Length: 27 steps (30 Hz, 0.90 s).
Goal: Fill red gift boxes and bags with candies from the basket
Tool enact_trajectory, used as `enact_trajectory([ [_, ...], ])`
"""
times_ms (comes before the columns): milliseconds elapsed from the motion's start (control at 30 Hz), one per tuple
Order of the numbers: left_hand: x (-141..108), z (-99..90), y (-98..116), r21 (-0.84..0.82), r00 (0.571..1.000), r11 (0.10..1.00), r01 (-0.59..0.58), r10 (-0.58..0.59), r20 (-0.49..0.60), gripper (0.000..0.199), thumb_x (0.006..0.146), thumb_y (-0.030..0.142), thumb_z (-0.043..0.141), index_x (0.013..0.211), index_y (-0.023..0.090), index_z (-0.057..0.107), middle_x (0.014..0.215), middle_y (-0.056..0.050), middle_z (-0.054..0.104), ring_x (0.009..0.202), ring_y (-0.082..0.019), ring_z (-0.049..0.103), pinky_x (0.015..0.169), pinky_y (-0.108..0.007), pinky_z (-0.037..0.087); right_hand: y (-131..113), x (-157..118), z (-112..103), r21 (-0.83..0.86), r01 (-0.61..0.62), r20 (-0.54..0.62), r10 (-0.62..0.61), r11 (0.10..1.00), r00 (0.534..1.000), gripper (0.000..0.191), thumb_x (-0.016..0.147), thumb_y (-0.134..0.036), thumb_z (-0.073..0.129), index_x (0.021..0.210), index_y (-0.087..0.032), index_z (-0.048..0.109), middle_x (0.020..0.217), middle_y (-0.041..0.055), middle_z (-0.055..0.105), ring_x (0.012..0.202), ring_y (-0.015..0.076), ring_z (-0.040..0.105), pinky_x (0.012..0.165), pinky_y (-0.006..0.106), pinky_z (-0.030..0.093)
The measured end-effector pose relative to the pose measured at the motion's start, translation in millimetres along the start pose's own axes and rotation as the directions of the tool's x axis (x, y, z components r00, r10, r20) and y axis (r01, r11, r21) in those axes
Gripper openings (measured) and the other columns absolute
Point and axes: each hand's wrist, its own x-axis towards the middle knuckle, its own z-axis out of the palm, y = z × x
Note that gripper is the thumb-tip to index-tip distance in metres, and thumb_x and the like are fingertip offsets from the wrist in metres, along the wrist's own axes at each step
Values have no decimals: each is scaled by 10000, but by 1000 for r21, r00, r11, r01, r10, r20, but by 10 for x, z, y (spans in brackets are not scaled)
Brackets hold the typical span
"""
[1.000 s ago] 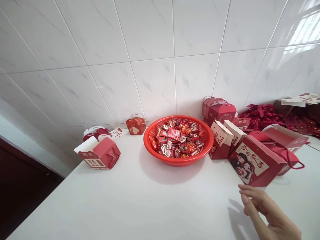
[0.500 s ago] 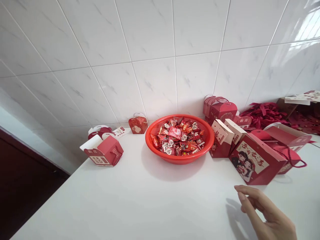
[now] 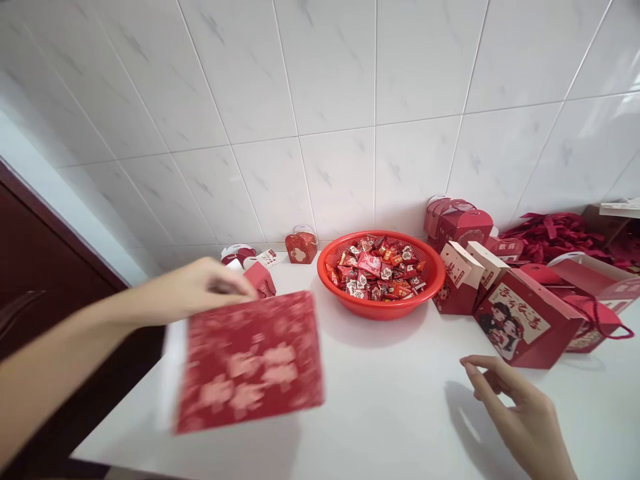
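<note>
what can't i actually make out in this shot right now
All in the head view:
Print on the red packaging: blurred.
Left hand's fingertips: blurred at the packaging's top edge.
Front of the small box: hidden by that hand and the packaging.
Basket's bottom: covered by candies.
White cards: cut off by the right edge.

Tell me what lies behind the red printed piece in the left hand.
Part of a red box shows past its top edge, with white table beside it. The left hand and the red printed piece cover the rest of that box; anything else there is hidden.
</note>
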Motion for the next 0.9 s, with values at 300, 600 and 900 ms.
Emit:
enact_trajectory([
  [300, 565, 1030, 370, -185, 888, 962, -199, 258, 382, 232, 764, 321, 687, 910, 162, 772, 671, -6, 661, 586, -130, 540, 547, -231, 373, -687, 380, 99, 127, 226, 241, -251, 966, 938, 342, 950, -478, 549, 1169, -225, 620, 812, 32, 696, 555, 141, 605, 551, 263, 518],
  [600, 541, 1148, 364, -283, 835, 932, -227, 336, 437, 317, 818, 410, 702, 1003, 157, 751, 785, -32, 706, 681, -154, 602, 610, -243, 434, -886, 688, 454, 184, 190, 698, -265, 964, 666, 748, 753, -450, 805, 1417, -285, 503, 1377, 98, 623, 1203, 327, 613, 981, 462, 507],
  [900, 173, 964, 84, -440, 904, 877, -193, 333, 268, 431, 885, 500, 657, 1224, 233, 672, 1184, -70, 702, 1039, -235, 652, 875, -336, 528, -627, 540, 695, 576, -320, 662, -200, 752, 722, 558, 764, -493, 802, 1186, -239, 541, 1190, 67, 651, 1063, 258, 666, 855, 377, 573],
])
